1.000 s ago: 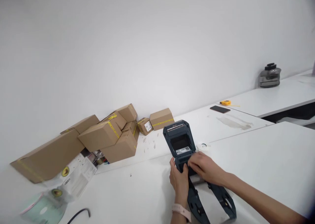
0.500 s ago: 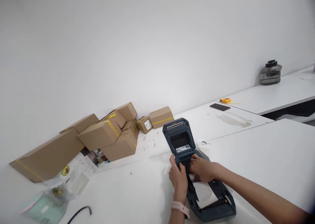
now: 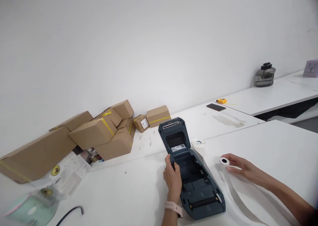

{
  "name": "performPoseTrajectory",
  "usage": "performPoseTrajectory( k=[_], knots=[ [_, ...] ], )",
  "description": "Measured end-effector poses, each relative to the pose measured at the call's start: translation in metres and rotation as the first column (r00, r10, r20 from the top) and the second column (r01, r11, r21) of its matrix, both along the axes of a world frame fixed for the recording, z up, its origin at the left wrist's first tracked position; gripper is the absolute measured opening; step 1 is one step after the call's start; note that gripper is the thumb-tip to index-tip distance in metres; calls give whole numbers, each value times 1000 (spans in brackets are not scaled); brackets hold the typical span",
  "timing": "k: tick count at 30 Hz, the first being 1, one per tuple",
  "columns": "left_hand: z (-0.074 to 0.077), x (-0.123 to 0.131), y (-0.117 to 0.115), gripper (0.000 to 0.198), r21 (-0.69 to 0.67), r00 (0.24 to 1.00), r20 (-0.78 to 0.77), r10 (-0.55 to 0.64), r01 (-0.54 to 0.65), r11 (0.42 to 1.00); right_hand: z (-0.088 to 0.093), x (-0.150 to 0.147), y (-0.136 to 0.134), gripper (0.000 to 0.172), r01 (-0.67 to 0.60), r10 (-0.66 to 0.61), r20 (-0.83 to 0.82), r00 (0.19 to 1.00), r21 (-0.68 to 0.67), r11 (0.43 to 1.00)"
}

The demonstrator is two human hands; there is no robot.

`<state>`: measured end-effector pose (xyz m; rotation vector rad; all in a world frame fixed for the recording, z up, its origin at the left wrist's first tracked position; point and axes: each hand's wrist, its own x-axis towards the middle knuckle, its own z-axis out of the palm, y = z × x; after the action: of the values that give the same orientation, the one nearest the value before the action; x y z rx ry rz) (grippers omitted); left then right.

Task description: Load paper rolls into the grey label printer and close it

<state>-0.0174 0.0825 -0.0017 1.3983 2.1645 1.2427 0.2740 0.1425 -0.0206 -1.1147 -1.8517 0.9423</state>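
A dark blue label printer lies on the white table with its lid raised, so its hollow inside shows. My left hand, with a pink band at the wrist, grips the printer's left edge near the hinge. To the right of the printer, my right hand holds a small white paper roll between thumb and fingers, its dark core facing me. A long loose paper strip trails from the roll down to the table. Behind the printer lies another white roll, partly hidden.
Cardboard boxes are heaped against the wall at left, near plastic-wrapped packs and a mint-green bag. A black cable lies in front. Farther back are a phone, a yellow tape measure and a large bottle.
My right hand has lifted the paper roll out of the printer and carried it to the right, its strip trailing. My left hand keeps its grip on the printer's edge.
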Motion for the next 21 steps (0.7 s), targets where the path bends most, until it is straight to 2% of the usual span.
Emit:
performPoseTrajectory(
  k=[2,6,8,11,13,17,19,21],
  knots=[
    [1,0,0,40,-4,1000,1,1,-1,1000,-16,-3,6,48,-164,159,-60,986,-96,982],
    [1,0,-1,39,-9,1000,7,1,-1,1000,-37,12,19,44,-244,222,-158,962,-144,959],
    [0,-1,0,38,-4,1000,13,2,-2,1000,-38,26,29,50,-237,210,-159,965,-173,956],
    [0,-1,1,36,-1,1000,22,5,-5,1000,-25,36,55,53,-92,75,-96,993,-186,978],
    [0,0,2,35,0,1000,30,4,-4,1000,-13,24,77,57,-44,40,-31,999,-148,988],
    [-1,-1,1,34,4,998,57,15,-15,1000,1,-31,114,74,-118,119,-2,993,-163,980],
    [-2,-2,0,33,17,997,66,25,-26,1000,2,-56,120,71,-167,171,2,985,-203,965],
    [-4,-3,-1,30,36,997,67,32,-34,999,3,-69,119,62,-220,223,-15,975,-233,947]
  ],
)
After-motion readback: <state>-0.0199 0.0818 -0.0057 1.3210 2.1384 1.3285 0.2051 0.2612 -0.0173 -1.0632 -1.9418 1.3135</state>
